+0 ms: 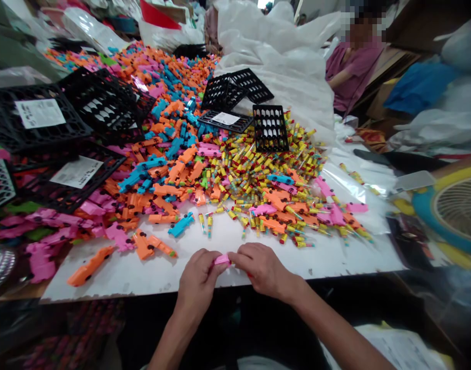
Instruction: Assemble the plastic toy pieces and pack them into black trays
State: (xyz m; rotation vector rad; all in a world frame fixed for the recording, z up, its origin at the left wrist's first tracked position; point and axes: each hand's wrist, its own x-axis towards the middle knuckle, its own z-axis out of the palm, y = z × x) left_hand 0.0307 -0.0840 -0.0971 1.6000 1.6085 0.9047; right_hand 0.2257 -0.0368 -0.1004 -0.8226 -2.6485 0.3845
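Two bare hands meet above the white tabletop's near edge (pixel 123 280), the left (pixel 199 272) pinching a pink plastic toy car (pixel 222 260), the right (pixel 258 264) with fingers curled against its other end, before heaped toy cars (pixel 173 174), yellow-labelled small tubes (pixel 239 169) and, farther, black plastic trays (pixel 271 128)

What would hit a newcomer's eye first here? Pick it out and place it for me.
Probably the huge heap of orange, blue and pink toy cars, spilling from the background onto the left of the white table. Beside it, right of centre, spreads a bright pile of little yellow tubes. At the front, the left hand pinches a small pink piece, with the right hand at its end.
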